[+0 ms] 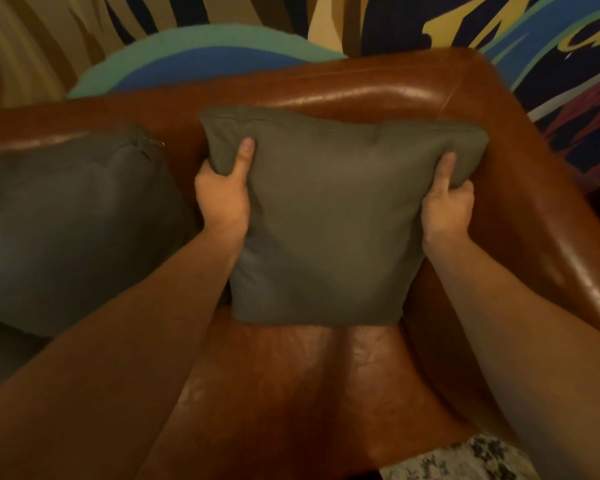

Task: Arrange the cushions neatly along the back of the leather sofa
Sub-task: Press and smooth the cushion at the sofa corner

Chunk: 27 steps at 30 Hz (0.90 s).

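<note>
The brown leather sofa (pixel 378 95) fills our view, its backrest running from nine toward one o'clock and an armrest curving down to four o'clock. Behind it, at twelve o'clock, hangs a boldly painted wall (pixel 551 32). A dark grey cushion (pixel 73 216) leans against the backrest at nine o'clock. Just beside it, at centre, stands our olive cushion (pixel 329 220), upright on the seat, its top edge against the backrest. Our left hand (pixel 224 199) grips its upper left side, thumb pressed on the front; our right hand (pixel 447 206) grips the upper right side likewise.
</note>
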{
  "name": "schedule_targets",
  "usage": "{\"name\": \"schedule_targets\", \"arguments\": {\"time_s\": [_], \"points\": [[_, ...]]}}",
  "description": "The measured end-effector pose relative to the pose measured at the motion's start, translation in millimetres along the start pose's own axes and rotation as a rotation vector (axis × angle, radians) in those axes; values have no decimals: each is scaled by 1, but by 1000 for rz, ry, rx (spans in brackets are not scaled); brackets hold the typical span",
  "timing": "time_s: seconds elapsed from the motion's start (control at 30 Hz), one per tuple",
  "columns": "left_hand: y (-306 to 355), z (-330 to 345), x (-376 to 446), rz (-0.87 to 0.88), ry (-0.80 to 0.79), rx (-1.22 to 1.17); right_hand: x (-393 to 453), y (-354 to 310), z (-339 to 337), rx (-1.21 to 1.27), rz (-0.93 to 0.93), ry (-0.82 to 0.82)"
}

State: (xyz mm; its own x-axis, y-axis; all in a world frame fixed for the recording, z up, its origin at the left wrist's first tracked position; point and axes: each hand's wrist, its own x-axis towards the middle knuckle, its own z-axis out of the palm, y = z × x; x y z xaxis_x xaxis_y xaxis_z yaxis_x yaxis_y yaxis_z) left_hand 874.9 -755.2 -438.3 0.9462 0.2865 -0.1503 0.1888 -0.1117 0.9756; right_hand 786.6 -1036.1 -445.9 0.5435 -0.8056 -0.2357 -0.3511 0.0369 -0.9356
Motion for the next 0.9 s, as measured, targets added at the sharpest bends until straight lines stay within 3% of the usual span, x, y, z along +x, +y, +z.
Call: {"name": "schedule_targets", "arguments": {"time_s": [0.17,0.23,0.3,0.47,0.57,0.67,0.7,0.77,0.83,0.9], "points": [[17,4,11,-59,46,-15,10,-23,-7,109,-7,30],[25,3,23,-52,30,32,23,-38,-10,106,-30,-40],[31,6,35,-7,61,75,35,-49,-7,19,-67,-85],[35,17,47,-7,109,105,48,-52,2,-118,-151,38],[40,12,42,37,125,250,40,-60,2,-229,-144,61],[49,10,6,375,178,488,14,-65,6,-515,-435,142],[48,15,-13,537,123,563,-2,-64,10,-602,-575,127],[40,32,-41,766,-90,633,-28,-61,32,-701,-855,-52],[29,50,-61,806,-276,722,-48,-52,54,-781,-1001,-306],[19,59,-60,801,-307,894,-48,-43,64,-884,-1046,-408]]}}
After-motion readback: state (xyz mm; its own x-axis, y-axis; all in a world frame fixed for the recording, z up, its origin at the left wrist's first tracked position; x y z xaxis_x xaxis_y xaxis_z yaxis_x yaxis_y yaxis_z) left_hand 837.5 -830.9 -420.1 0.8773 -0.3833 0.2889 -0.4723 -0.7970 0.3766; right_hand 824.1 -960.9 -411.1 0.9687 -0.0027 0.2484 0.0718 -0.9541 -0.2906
